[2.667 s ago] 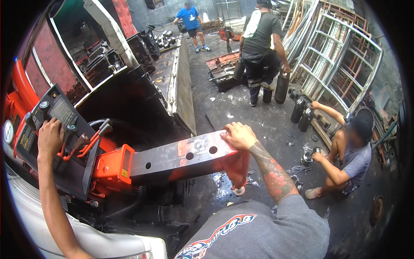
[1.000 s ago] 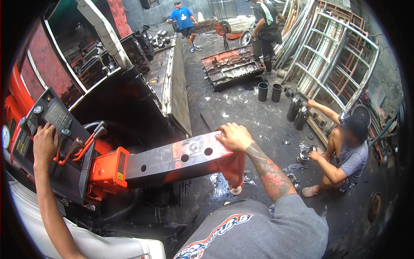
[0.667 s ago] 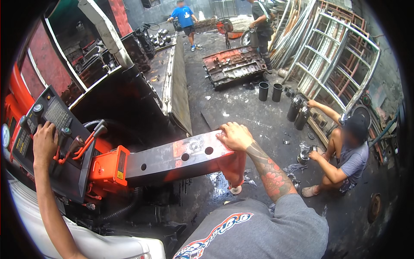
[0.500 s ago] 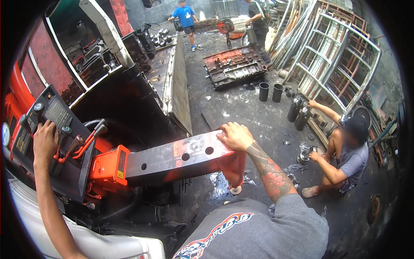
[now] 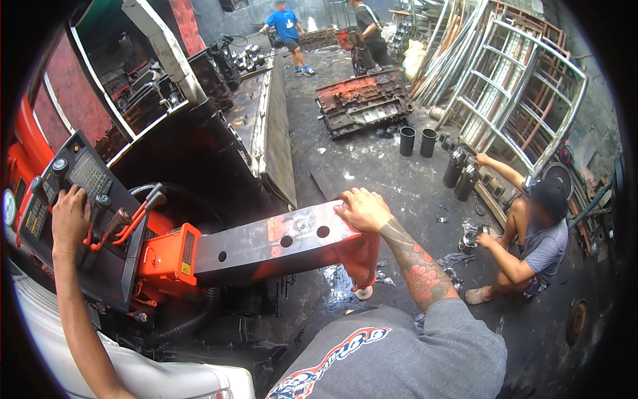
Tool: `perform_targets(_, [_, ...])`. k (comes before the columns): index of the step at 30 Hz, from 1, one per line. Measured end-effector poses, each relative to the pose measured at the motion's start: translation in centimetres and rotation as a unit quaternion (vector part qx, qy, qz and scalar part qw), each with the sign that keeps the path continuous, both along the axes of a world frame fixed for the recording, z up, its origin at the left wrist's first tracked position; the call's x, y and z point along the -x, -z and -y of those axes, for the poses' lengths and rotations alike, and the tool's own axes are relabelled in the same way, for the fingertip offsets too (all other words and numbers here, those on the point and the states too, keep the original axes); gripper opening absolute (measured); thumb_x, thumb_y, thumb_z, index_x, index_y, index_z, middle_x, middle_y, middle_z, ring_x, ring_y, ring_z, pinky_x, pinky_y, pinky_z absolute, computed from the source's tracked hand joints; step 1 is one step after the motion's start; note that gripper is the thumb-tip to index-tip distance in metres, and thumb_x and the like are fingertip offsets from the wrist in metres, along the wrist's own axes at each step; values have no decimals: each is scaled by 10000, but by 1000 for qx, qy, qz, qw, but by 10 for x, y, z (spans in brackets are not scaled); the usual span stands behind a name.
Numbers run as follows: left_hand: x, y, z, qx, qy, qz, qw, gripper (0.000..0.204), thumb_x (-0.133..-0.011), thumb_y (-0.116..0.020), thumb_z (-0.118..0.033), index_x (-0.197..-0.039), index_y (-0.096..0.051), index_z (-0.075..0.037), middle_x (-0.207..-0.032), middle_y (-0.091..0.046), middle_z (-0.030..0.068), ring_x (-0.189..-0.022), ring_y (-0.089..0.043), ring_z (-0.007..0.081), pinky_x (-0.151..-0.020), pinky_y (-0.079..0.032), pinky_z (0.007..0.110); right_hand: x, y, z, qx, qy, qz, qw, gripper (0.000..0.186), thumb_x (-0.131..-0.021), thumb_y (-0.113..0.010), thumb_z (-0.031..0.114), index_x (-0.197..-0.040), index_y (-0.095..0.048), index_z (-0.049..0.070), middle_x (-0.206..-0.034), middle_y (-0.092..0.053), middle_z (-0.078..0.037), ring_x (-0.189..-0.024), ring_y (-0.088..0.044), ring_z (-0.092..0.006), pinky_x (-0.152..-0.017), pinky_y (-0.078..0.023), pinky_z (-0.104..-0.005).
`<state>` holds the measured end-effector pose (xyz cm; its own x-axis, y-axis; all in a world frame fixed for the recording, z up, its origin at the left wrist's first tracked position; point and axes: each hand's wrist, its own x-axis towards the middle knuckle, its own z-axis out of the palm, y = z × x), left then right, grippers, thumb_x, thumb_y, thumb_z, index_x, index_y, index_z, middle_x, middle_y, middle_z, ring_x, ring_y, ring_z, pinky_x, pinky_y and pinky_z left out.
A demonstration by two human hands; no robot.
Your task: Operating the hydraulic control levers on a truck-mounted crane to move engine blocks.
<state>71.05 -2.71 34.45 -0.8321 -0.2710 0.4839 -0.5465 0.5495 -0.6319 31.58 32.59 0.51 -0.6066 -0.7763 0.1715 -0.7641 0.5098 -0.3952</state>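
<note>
Steel beam (image 5: 279,243), rusty and drilled with holes, juts from an orange bracket (image 5: 166,256) over the wet floor (image 5: 372,179). The right hand (image 5: 362,209) lies open on its far end, steadying it (palm down, no grip), while the left hand (image 5: 70,219) wraps the levers (image 5: 100,209) on the black control panel (image 5: 80,179).

Even daylight fills the yard, brightest at the top right on the metal racks (image 5: 525,86); soft shadow lies under the truck body (image 5: 199,166); a black fisheye ring crops the corners; straight edges bow near the rim; focus stays fairly sharp throughout.
</note>
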Motion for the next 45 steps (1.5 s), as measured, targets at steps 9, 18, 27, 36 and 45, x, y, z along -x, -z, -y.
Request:
perform_targets(9, [-3, 3, 8, -8, -26, 12, 1000, 147, -881, -617, -103, -958, -620, 22, -1048, -622, 142, -949, -595, 368, -826, -519, 461, -5, -4, 5, -20, 8, -3, 1000, 508, -969, -511, 478, -1216, -621, 47, -1205, -623, -163, -1185, -557, -329, -988, -421, -495])
perform_targets(18, [63, 37, 76, 65, -121, -99, 986, 360, -924, -581, -192, -1229, -593, 0, -1310, -580, 180, -1082, -587, 427, -926, -508, 451, -7, -6, 3, -5, 18, -14, 1000, 475, -984, -498, 456, -1141, -626, 27, -1146, -627, -183, -1148, -567, -338, -972, -420, -494])
perform_targets(27, [48, -1, 150, -81, -34, -196, 977, 389, -979, -529, -275, -1190, -656, 27, -1131, -676, 254, -1079, -641, 404, -930, -494, 450, -7, -8, 3, -9, 18, -13, 1000, 452, -972, -528, 446, -1150, -620, 40, -1140, -634, -166, -1120, -567, -327, -943, -431, -473])
perform_targets(36, [54, -1, 152, -71, -119, -225, 964, 424, -989, -490, -328, -1218, -653, -10, -1181, -664, 239, -1133, -620, 399, -967, -473, 467, -7, -10, 2, -2, 14, 6, 1000, 448, -981, -515, 435, -1110, -633, 23, -1126, -628, -173, -1121, -567, -325, -961, -418, -482])
perform_targets(45, [65, 3, 126, -59, -148, -237, 958, 442, -991, -474, -365, -1239, -651, -44, -1161, -673, 236, -1117, -623, 414, -967, -466, 482, -8, -8, 5, -24, 21, -10, 999, 444, -981, -513, 444, -1156, -618, 50, -1129, -625, -153, -1118, -559, -318, -949, -420, -466])
